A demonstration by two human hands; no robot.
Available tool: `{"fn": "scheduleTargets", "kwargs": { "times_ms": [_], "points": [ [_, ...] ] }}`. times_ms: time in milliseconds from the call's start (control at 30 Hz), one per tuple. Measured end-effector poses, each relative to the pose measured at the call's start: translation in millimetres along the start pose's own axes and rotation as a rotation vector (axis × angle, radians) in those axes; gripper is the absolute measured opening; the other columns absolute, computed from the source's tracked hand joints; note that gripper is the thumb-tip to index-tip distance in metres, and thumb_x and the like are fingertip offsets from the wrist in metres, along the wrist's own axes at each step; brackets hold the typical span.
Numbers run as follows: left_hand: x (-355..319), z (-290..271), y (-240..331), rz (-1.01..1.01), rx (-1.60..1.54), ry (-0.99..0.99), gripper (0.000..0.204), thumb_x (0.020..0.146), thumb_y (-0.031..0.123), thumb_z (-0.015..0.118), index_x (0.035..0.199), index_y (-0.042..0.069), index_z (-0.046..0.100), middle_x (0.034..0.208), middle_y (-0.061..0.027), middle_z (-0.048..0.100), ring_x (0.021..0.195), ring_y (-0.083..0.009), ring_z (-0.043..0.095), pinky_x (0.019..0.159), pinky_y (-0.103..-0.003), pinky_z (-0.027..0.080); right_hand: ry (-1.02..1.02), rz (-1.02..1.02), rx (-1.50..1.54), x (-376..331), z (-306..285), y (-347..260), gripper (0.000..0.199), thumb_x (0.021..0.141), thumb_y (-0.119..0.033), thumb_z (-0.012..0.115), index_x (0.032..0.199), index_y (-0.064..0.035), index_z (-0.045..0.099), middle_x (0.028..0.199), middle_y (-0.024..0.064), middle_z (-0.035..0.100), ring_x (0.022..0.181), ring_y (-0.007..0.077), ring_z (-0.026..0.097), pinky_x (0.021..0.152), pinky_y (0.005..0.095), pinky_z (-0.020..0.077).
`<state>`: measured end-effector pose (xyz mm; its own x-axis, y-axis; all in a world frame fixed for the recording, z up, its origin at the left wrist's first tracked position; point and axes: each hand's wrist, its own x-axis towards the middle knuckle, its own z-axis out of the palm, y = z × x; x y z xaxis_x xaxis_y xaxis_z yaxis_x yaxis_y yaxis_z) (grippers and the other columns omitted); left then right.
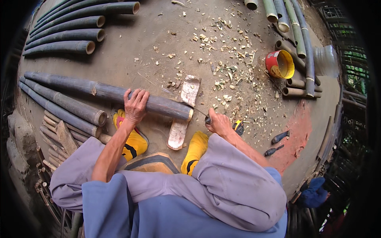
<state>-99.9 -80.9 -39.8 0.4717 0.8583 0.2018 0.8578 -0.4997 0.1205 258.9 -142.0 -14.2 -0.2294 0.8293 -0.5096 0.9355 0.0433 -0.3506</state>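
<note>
My left hand [136, 106] is wrapped over a thick dark bamboo pole [115, 94] and presses down on it. The pole's right end lies across a pale, notched wooden block [177, 135] between my feet. In my right hand [219, 123], closed, is a dark-handled tool with a thin metal blade [201, 112]. Its blade reaches left to the cut end of the pole; whether it is a knife or a saw I cannot tell. Yellow socks [195, 150] cover my feet on either side of the block.
Two more dark poles [67, 99] lie beside the held one at the left. Several poles [75, 35] line the far left. Pale wood chips [226, 75] litter the ground. A red and yellow bucket [273, 64], a tape measure [238, 127] and two dark-handled tools [280, 137] lie right.
</note>
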Motion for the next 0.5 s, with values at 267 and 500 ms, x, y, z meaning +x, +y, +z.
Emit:
{"fn": "scheduleTargets", "kwargs": {
  "times_ms": [267,500],
  "points": [
    [35.8,-25.2,-23.7,0.001,-0.114,-0.611,0.059,0.05,0.018,0.078,0.105,0.013,0.059,0.099,-0.005,0.064,0.104,-0.0224,0.06,0.103,-0.049,0.036,0.383,-0.206,0.481,-17.8,-30.0,-37.5,0.04,0.074,-0.018,0.076,0.095,-0.0015,0.046,0.07,0.0208,0.064,0.068,0.0409,0.066,0.06,0.0471,0.0516],
    [18.6,-21.8,-10.8,0.007,-0.057,-0.397,0.062,0.049,0.014,0.078,0.107,0.013,0.057,0.102,-0.0025,0.063,0.105,-0.0206,0.059,0.101,-0.05,0.037,0.134,-0.112,0.258,-8.7,-21.0,-18.4,0.036,0.075,-0.015,0.073,0.098,-0.0016,0.048,0.074,0.0223,0.065,0.068,0.0403,0.067,0.058,0.0457,0.0516]
  ]
}}
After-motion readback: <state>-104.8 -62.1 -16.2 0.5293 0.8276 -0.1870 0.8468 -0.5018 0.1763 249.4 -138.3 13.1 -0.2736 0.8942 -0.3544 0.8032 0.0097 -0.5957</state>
